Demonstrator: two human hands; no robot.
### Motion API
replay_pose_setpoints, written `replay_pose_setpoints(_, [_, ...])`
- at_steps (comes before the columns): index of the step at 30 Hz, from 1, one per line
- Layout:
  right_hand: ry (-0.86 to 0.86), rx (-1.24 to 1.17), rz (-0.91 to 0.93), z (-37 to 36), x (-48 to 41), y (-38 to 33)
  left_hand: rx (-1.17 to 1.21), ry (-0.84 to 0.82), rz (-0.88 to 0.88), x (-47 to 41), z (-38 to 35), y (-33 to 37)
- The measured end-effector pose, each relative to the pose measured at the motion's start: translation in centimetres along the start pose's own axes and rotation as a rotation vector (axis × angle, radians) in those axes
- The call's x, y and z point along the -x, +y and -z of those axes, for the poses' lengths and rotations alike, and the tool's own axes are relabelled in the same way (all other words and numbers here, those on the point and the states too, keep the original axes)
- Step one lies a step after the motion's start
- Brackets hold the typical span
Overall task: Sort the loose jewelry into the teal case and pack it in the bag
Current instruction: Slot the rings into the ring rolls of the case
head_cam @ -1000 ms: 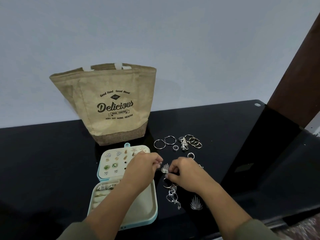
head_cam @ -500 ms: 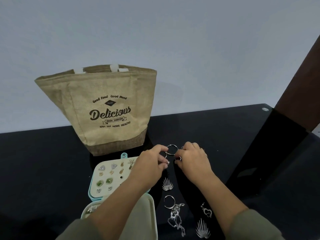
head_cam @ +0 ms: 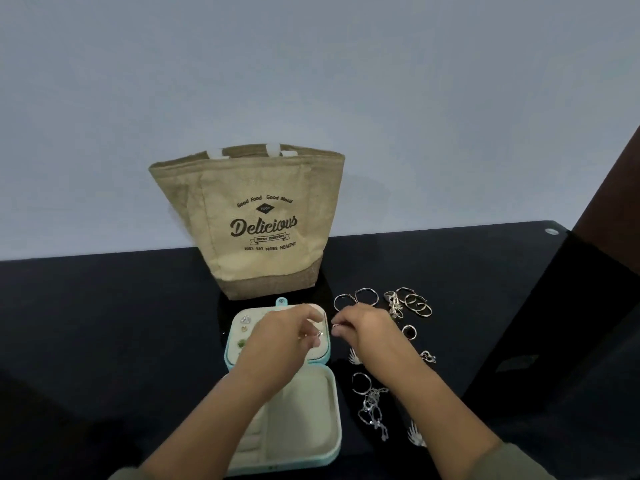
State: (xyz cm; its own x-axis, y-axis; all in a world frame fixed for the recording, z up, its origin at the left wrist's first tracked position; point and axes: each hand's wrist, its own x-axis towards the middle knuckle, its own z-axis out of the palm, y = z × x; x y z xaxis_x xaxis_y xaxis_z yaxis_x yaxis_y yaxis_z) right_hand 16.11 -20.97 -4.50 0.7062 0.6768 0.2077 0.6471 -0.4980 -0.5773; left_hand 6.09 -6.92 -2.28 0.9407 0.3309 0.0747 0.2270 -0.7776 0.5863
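The teal case (head_cam: pixel 306 414) lies open on the black table, its cream tray near me and its earring panel (head_cam: pixel 242 329) behind. Over that panel my left hand (head_cam: pixel 284 341) pinches a small silver piece (head_cam: pixel 317 334). Just right of the case, my right hand (head_cam: pixel 369 329) pinches a small silver ring (head_cam: pixel 335 326) at its fingertips. Loose jewelry lies to the right: two hoops (head_cam: pixel 353 300), a pile of rings (head_cam: pixel 414 303), a single ring (head_cam: pixel 409 331), a heart pendant (head_cam: pixel 428 357), another hoop (head_cam: pixel 361 382), a chain (head_cam: pixel 374 412) and a leaf earring (head_cam: pixel 415 438). The burlap bag (head_cam: pixel 256 223) stands upright behind the case.
A pale wall runs behind the table. A dark brown post (head_cam: pixel 609 188) rises at the right. The table's right edge drops off near a round metal fitting (head_cam: pixel 551 231). Bare black tabletop stretches to the left of the case and bag.
Both hands reached back to the small ring near the hoops, then drew toward me. My left hand now sits over the earring panel and the right one beside the case.
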Motion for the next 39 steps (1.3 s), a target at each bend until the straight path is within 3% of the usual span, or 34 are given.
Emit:
replay_pose_setpoints(5, [-0.071,-0.124,-0.02,-2.0,3.1,-4.8,0.016,0.017,0.098,5.8,3.2,-2.9])
replay_pose_setpoints(13, [-0.115,-0.078,0.039,-5.4,6.2,-10.1,0.035,0.017,0.169,11.1,5.8,-5.9])
replay_pose_setpoints(24, [-0.141,0.109,-0.046,-7.0,5.3,-10.6,-0.034,0.09,0.155,10.9,4.8,-7.7])
replay_pose_setpoints(29, [-0.19,0.222,0.01,-7.4,4.8,-10.4,-0.174,0.021,0.141,10.5,3.8,-8.2])
replay_pose_setpoints(39, [-0.232,0.344,0.126,-8.3,4.3,-10.4,-0.25,0.08,0.048,10.6,2.3,-9.5])
